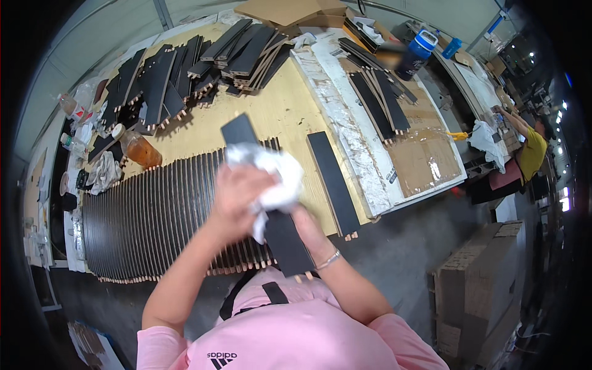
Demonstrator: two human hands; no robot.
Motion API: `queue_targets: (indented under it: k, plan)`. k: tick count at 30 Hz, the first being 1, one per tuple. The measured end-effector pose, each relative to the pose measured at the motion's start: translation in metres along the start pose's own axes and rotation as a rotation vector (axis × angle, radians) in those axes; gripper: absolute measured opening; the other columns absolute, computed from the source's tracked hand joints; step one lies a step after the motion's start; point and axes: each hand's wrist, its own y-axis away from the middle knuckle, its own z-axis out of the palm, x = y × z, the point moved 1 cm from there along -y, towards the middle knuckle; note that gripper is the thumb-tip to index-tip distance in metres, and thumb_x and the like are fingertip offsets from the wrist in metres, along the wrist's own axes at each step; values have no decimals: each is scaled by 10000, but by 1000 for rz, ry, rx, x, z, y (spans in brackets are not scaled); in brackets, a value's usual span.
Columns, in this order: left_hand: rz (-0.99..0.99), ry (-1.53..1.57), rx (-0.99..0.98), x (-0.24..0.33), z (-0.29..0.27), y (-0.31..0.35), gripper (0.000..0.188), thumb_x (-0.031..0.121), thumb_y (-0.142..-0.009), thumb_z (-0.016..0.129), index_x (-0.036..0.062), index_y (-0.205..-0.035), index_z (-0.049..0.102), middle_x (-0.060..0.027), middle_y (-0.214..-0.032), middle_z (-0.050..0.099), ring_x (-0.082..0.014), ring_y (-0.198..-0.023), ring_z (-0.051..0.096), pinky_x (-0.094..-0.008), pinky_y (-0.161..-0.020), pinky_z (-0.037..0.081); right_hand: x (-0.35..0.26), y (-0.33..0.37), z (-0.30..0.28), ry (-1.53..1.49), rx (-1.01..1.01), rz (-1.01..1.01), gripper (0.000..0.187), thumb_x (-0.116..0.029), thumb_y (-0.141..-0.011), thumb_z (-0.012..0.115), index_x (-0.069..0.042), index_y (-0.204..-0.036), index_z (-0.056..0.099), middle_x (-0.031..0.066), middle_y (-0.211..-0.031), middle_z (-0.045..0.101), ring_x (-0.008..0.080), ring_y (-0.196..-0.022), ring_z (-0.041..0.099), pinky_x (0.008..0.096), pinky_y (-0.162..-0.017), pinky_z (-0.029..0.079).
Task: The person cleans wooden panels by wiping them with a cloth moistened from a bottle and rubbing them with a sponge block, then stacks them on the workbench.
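In front of me, a dark wooden board point(287, 248) with light dowel pegs at its near end is held tilted over the table. My right hand point(312, 234) is closed on its right edge. Closed round a crumpled white cloth point(282, 174), my left hand point(239, 196) presses it on the board's middle; both are smeared by motion. The cloth hides part of the board, whose far end shows beyond it. Below and left lies a long row of similar dark boards point(151, 216), set side by side. Another single board point(333, 185) lies to the right.
Heaped dark boards point(240, 52) fill the table's far side. A bottle of amber liquid point(140, 148) leans by a crumpled rag point(106, 172). On the right, a cardboard-topped surface point(425, 163) carries more boards and a blue-lidded bottle point(418, 55). A person in yellow point(531, 154) works farther right.
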Motion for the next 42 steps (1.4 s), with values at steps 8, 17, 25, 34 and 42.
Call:
queue_targets:
  k: [8,17,25,34,42]
  plan:
    - [-1079,754,380,-84,-48,3,393,166,-1128,676,-62,-1449,667,-158,-1217,777,-180,-978,786,-342,-790,658,11,54,-2,-204,-177,43,559,-441,-1241,387,-41,-1602,533,172,-1213,775,213,-892,773,345,-813,653]
    - [-992,1161,455,7,-17,8,386,-11,-954,844,-40,-1315,713,-82,-1126,807,-148,-924,769,-307,-845,632,-16,64,28,542,6,-265,624,-160,-1092,728,43,-1630,486,161,-1239,757,255,-1046,771,371,-1001,624]
    - [-869,1021,554,-12,-59,-18,357,99,-1080,753,-78,-1379,673,-134,-1138,803,-187,-960,802,-348,-781,678,-14,41,15,186,10,-74,510,-213,-1096,447,76,-1503,554,136,-1223,697,240,-1015,724,386,-825,655]
    - [2,297,-282,81,8,36,510,20,-804,719,141,-1285,838,-99,-1345,733,-347,-1215,678,-516,-1114,472,-35,-19,-28,-380,69,-140,552,-479,-1244,316,-79,-1405,661,122,-1224,749,220,-1086,753,388,-976,647]
    - [-348,296,-11,41,-50,45,445,45,-756,763,39,-1197,823,-162,-1271,773,-318,-1164,705,-463,-1035,552,-55,-18,-12,-225,-33,-172,721,-657,-1194,335,-26,-1305,666,131,-1047,738,259,-892,772,403,-774,671]
